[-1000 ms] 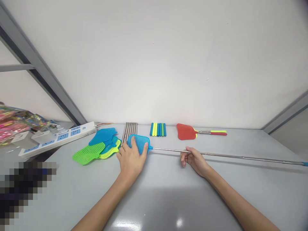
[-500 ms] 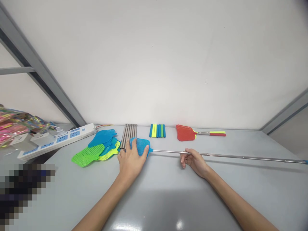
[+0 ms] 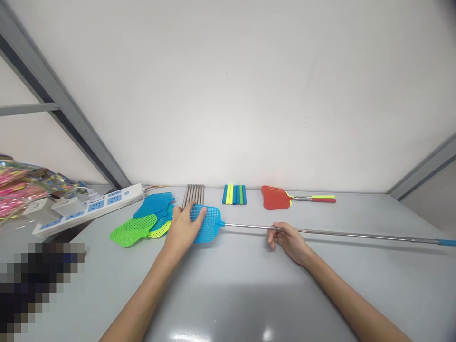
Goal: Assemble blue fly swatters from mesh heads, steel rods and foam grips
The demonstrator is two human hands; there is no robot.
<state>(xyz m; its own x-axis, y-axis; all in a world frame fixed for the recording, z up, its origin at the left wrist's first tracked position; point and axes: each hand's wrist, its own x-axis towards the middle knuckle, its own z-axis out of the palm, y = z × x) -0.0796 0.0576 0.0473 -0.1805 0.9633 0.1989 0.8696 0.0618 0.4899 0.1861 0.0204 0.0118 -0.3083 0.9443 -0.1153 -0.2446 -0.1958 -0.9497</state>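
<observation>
A blue fly swatter (image 3: 211, 223) with a long, extended metal rod lies across the view, its blue grip (image 3: 446, 242) at the right edge. My left hand (image 3: 184, 224) holds the left edge of the swatter's head, thumb and fingers over the mesh. Partway along the rod, my right hand (image 3: 288, 238) has its thumb against the metal and its fingers curled beneath. Behind my left hand stands a row of several metal telescopic rods (image 3: 193, 194). To its left lie loose swatter heads: green (image 3: 133, 230), yellow (image 3: 159, 231) and blue (image 3: 153, 204).
Several blue, yellow and green grips (image 3: 234, 194) line up near the wall. Right of them lie compact swatters, a red head (image 3: 276, 197) on top. A white power strip (image 3: 130, 192) with plugged-in chargers and a pile of packaged items (image 3: 24, 190) occupy the left side.
My left hand has slid left along the swatter's head, uncovering more mesh. The swatter has shifted slightly left, showing more of its blue grip. My right hand stays in place.
</observation>
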